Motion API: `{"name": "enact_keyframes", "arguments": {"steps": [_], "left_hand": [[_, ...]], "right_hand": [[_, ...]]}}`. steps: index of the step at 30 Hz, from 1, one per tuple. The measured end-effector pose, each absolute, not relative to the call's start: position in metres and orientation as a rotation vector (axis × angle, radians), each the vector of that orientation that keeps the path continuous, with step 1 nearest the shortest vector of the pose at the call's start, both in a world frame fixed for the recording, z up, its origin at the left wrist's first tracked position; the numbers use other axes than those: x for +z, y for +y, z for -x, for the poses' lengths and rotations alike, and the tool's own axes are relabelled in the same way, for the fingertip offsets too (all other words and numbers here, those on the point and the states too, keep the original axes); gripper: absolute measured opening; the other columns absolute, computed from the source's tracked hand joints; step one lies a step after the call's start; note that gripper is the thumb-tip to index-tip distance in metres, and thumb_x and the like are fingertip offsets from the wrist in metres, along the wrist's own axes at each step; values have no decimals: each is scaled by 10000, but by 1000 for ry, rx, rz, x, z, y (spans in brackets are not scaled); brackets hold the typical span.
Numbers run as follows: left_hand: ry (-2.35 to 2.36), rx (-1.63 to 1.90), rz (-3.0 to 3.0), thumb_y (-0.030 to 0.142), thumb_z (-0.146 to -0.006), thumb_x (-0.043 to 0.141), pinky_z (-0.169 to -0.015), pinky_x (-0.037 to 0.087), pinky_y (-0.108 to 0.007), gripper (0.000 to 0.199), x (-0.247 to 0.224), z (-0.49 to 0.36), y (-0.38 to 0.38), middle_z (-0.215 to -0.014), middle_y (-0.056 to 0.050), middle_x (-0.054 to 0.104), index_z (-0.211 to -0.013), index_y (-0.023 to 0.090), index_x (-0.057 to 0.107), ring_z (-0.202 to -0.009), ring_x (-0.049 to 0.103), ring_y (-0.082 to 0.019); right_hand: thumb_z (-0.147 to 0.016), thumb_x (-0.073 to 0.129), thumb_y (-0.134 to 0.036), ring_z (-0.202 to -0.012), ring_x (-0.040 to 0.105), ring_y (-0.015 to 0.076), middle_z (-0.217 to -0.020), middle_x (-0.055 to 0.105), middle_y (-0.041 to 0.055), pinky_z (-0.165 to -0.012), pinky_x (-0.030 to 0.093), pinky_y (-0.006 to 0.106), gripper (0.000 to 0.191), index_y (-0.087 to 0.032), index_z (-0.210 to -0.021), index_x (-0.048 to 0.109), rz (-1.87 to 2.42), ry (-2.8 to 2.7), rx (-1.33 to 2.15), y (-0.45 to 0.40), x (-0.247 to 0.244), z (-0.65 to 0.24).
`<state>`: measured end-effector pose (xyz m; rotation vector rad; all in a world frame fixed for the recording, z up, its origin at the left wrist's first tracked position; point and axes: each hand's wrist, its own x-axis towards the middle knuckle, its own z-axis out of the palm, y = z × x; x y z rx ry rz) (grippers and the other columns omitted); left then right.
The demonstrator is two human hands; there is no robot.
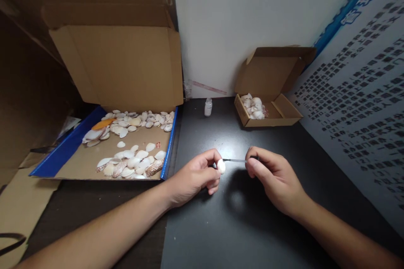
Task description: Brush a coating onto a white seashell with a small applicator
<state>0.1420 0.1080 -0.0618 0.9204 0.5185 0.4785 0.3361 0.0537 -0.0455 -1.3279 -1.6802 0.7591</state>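
Between the thumb and fingers of my left hand is a small whitish seashell. My right hand pinches the black end of a thin brush, whose pale stem points left. The brush's dark tip meets the shell's upper edge or lies just beside it; I cannot tell which. Both hands are above the dark tabletop. Farther back stands a small clear bottle with a white label, upright and with no cap seen on it.
At left, a blue-sided cardboard box holds many shells in two groups, with an orange piece among them. An open small carton with white shells stands back right. A white wall and a printed sheet border the table.
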Motion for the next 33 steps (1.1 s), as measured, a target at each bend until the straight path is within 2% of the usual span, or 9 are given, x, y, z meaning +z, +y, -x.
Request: {"name": "enact_keyframes", "arguments": {"steps": [5,11,16,33], "left_hand": [[523,478,-925,198,-784,611,-506,350,-205,184,-62,-142,108,-677,57,407,-844,184,438,-513,356,-45],[530,480,-912,222,-779,634,-513,356,-203,206,-61,-142,107,-690,60,405,-836,186,439,-516,353,-40],[537,469,-900,234,-775,643,-516,351,-206,227,-61,-142,107,-690,60,409,-844,190,431,-517,357,-41],[530,478,-911,212,-770,629,-510,356,-205,193,-60,-141,107,-701,56,402,-827,178,448,-518,363,-37]], "right_hand": [[-951,440,-356,-566,412,128,-606,451,-22,-550,325,263,338,-190,-659,470,1227,-1692,868,51,-47,-337],[-940,467,-322,-553,397,126,-590,432,-25,-535,317,260,321,-190,-647,462,1335,-1647,752,54,-46,-335],[-951,436,-353,-559,419,134,-602,460,-13,-540,330,267,343,-191,-652,474,1259,-1680,844,54,-46,-335],[-961,430,-369,-554,403,131,-588,444,-17,-537,320,264,372,-190,-636,458,1326,-1616,813,54,-47,-335]]}}
